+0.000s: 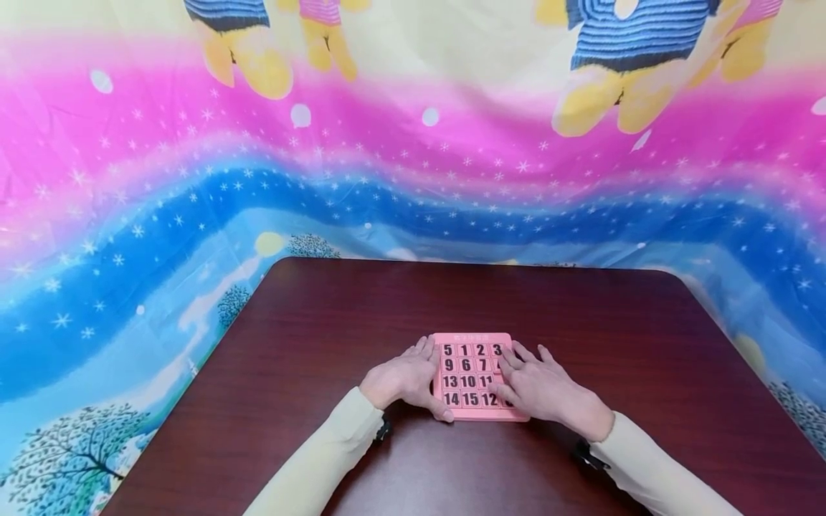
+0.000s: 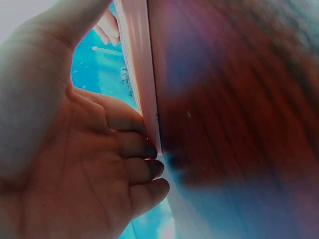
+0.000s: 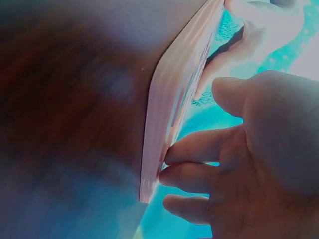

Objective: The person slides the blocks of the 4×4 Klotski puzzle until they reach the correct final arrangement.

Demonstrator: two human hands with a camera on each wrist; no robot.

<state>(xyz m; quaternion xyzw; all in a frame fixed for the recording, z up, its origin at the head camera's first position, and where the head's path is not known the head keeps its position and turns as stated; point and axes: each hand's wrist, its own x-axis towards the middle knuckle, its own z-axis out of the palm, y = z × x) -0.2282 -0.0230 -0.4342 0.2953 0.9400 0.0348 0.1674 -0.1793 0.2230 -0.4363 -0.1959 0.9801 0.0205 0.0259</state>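
Observation:
A pink number sliding puzzle (image 1: 467, 373) lies flat on the dark wooden table, its black-numbered tiles facing up. The top row reads 5, 1, 2, 3, with 9, 6, 7 below. My left hand (image 1: 410, 375) holds the frame by its left side, fingers along the edge and thumb at the near left corner. In the left wrist view, the fingertips (image 2: 152, 148) meet the puzzle's side wall. Over the right column lies my right hand (image 1: 540, 385), fingers spread and index finger near the 3 and the tile under it. That hand hides part of the right-hand tiles.
The brown table (image 1: 361, 308) extends on all sides of the puzzle, with rounded far corners. Behind it hangs a colourful printed cloth (image 1: 400, 165) with snowflakes and trees. Dark bands (image 1: 590, 456) sit at both cuffs of the cream sleeves (image 1: 323, 459).

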